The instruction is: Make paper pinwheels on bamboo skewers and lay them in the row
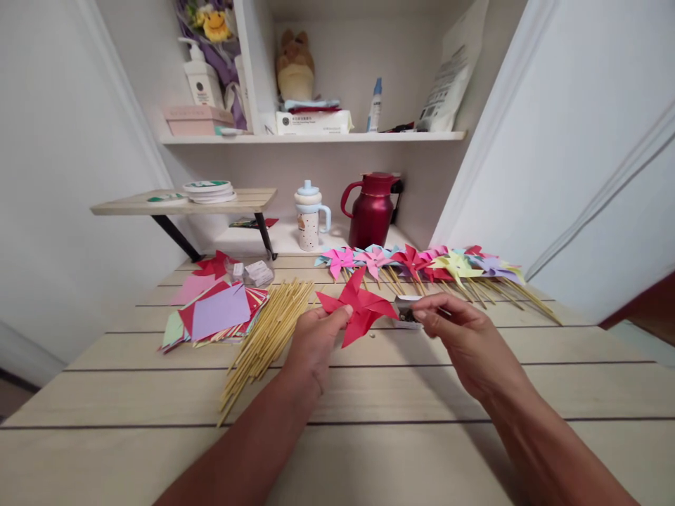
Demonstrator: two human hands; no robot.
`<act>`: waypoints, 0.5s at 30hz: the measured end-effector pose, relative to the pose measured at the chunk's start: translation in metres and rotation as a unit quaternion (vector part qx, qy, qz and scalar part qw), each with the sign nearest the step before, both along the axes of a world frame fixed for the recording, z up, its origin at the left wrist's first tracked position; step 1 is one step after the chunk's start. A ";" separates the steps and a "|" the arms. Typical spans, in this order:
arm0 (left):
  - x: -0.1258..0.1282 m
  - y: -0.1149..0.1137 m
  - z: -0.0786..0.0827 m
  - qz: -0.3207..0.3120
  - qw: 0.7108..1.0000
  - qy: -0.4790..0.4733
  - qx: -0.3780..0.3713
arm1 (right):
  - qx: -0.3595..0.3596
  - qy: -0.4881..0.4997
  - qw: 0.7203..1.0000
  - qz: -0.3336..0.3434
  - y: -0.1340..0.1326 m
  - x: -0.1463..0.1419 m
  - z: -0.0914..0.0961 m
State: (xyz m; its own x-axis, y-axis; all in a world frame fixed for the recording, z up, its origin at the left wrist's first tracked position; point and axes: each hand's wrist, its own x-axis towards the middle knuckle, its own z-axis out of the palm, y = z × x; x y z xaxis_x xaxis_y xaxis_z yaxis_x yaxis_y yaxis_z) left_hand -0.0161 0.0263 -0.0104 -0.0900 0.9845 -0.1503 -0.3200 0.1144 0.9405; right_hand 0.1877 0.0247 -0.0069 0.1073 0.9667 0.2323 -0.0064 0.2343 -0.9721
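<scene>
My left hand (pixel 315 336) pinches a red paper pinwheel head (pixel 358 308) by its lower left blade, holding it just above the table. My right hand (pixel 458 336) is closed in a pinch beside a small open box (pixel 405 311) lying right of the pinwheel; its fingertips hold something thin and tiny that I cannot name. A small bead-like speck (pixel 372 336) lies on the table below the pinwheel.
A bundle of bamboo sticks (pixel 266 330) lies left of my hands, next to a stack of coloured paper squares (pixel 219 313). Several finished pinwheels on sticks (pixel 422 266) lie in a row behind. A red jug (pixel 372 209), a cup (pixel 309 216) and shelves stand at the back.
</scene>
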 end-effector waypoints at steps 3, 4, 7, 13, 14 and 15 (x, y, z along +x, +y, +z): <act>0.001 -0.002 0.002 -0.016 1.000 -0.018 0.006 | -0.013 -0.082 0.996 0.032 -0.005 -0.009 0.002; 0.002 -0.003 0.004 -0.029 0.999 -0.026 0.008 | -0.009 -0.102 0.994 0.041 -0.007 -0.012 0.003; 0.006 -0.009 0.007 -0.053 0.998 -0.030 0.013 | -0.011 -0.141 0.988 0.055 -0.010 -0.019 0.001; 0.015 -0.015 0.005 -0.068 0.998 -0.003 0.015 | -0.015 -0.133 0.991 0.029 -0.010 -0.022 -0.005; 0.016 -0.015 0.004 -0.071 0.997 -0.005 0.013 | -0.013 -0.129 0.991 0.026 -0.010 -0.022 -0.005; 0.017 -0.015 0.004 -0.071 0.997 -0.008 0.011 | -0.009 -0.126 0.992 0.023 -0.010 -0.022 -0.005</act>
State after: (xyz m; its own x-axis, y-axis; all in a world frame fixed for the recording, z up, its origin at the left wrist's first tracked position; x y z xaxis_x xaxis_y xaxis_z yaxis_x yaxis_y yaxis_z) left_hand 0.0004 0.0112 -0.0061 0.0535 0.9902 -0.1291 -0.3171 0.1394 0.9381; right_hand 0.1660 0.0151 -0.0117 0.0036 0.9735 0.2288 0.2261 0.2221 -0.9485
